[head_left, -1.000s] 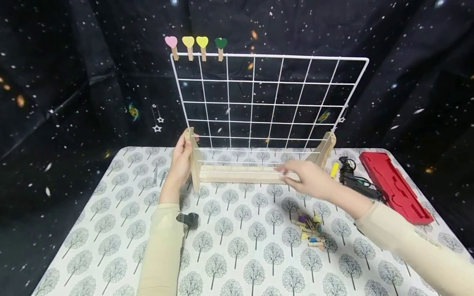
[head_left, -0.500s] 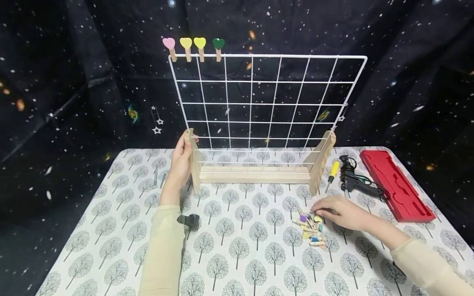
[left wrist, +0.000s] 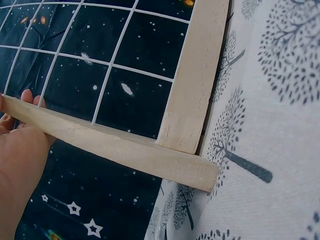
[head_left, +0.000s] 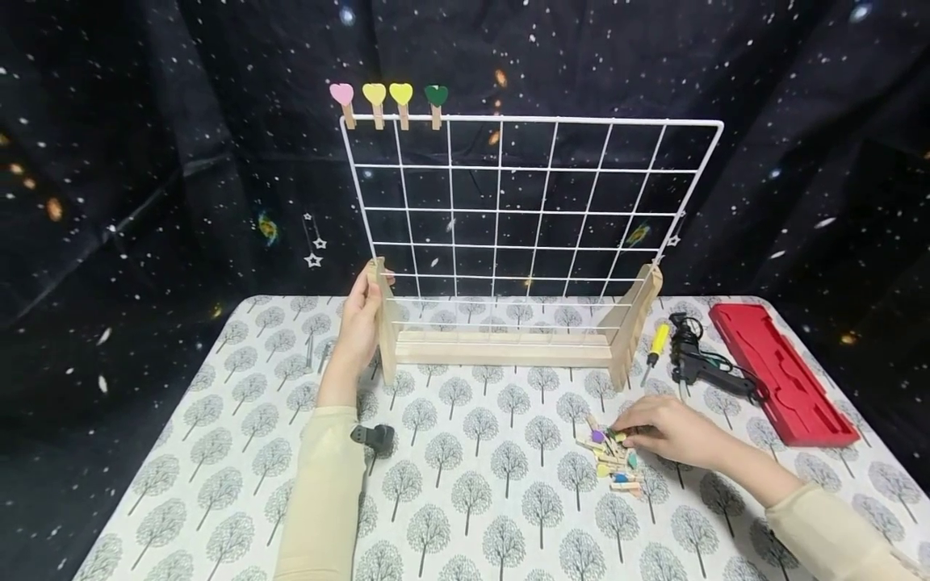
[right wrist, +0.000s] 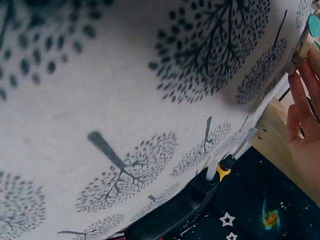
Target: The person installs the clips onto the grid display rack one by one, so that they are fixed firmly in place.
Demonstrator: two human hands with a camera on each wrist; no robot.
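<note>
My left hand (head_left: 359,327) grips the upper end of the left wooden side piece (left wrist: 125,145) of a stand, its fingertips showing behind the wood. A white wire grid (head_left: 501,168) rises from this stand. Along the grid's top bar, at the left, are heart-topped clothespins: one pink (head_left: 342,95), two yellow (head_left: 401,94) and one dark green (head_left: 436,95). On the cloth in front of the stand's right end lies a small pile of clothespins (head_left: 613,461). My right hand (head_left: 672,429) reaches into its upper edge, thumb and fingers pinching a clothespin mostly hidden by the fingertips.
Right of the stand lie a yellow-handled screwdriver (head_left: 656,347), a black glue gun (head_left: 715,375) with its cord, and a red tray (head_left: 785,375). A black strap (head_left: 374,437) sits at my left forearm. Behind the table hangs a dark starry backdrop (head_left: 145,161).
My right hand has come back from in front of the grid to the clothespin pile, and its fingertips have moved further into it. The left hand keeps its grip on the stand.
</note>
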